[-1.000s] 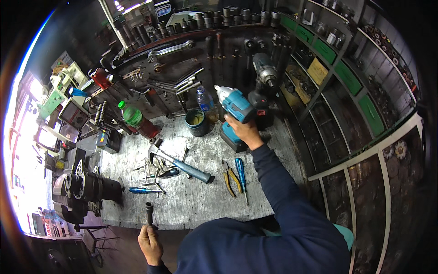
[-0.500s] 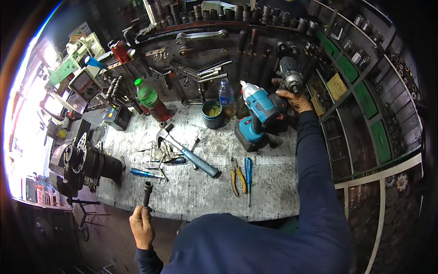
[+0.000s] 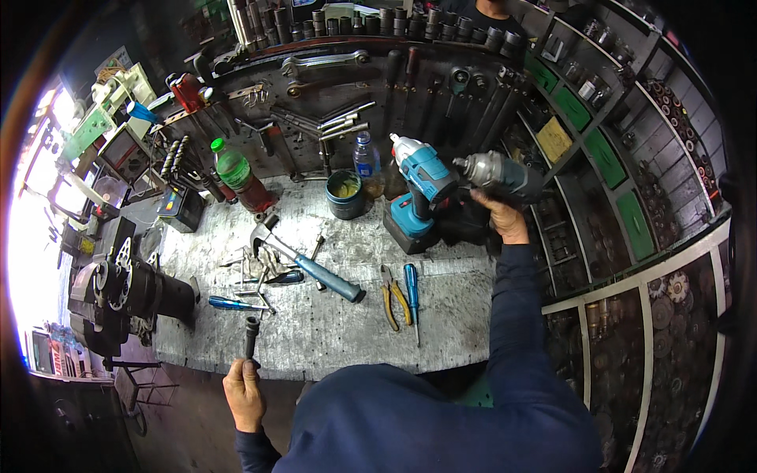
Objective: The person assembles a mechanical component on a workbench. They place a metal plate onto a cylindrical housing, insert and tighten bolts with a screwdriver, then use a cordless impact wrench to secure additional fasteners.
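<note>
My left hand (image 3: 244, 394) is closed around the lower end of a long dark impact socket (image 3: 251, 339), held upright at the bench's near edge. At the bench's right end, my right hand (image 3: 505, 219) grips a grey impact wrench (image 3: 505, 177). Its nose points left; the handle is mostly hidden. Just left of it stands a teal cordless impact wrench (image 3: 422, 177) on its battery. Yellow-handled pliers (image 3: 394, 298) and a blue screwdriver (image 3: 412, 296) lie nearer me. A claw hammer (image 3: 311, 266) rests mid-bench, beside a blue-handled screwdriver (image 3: 233, 303) and small metal tools.
Behind are an open tub of grease (image 3: 345, 193), a clear bottle (image 3: 364, 158) and a green-capped bottle of red liquid (image 3: 236, 177). A dark vise-like machine (image 3: 118, 292) stands left. Sockets line the back ledge (image 3: 339, 38); shelving (image 3: 607, 158) rises right. Part of a person (image 3: 497, 12) shows behind.
The grey impact wrench has come down in my right hand and swung round so its nose points left. My left hand still holds the socket. The whole view has shifted slightly.
</note>
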The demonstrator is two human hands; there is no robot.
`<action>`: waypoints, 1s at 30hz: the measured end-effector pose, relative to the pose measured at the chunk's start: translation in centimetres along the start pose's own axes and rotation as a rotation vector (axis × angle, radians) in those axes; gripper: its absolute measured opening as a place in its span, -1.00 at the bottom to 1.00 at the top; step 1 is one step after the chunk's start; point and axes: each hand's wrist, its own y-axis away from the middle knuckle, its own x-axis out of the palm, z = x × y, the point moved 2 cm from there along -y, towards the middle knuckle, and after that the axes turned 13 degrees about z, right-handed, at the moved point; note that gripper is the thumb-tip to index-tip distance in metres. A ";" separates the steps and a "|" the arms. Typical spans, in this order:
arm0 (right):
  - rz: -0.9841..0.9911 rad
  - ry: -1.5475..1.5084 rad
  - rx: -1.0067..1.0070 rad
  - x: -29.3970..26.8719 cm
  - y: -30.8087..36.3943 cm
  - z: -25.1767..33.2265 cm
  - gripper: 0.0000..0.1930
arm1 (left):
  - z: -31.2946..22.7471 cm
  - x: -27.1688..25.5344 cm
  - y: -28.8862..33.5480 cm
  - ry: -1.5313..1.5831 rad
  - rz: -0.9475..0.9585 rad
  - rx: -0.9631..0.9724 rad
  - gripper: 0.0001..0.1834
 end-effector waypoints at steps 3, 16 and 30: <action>0.042 0.177 -0.036 0.0 0.8 -1.2 -0.69 | -0.5 0.1 -0.9 -0.023 0.009 0.053 -0.63; 0.104 0.183 0.141 7.9 16.2 15.4 -0.82 | -5.9 -3.7 -2.2 0.001 0.120 0.415 -0.86; 0.793 0.542 -0.101 35.0 10.8 22.4 -0.67 | -2.6 -16.2 -0.8 -0.259 0.253 0.563 -0.80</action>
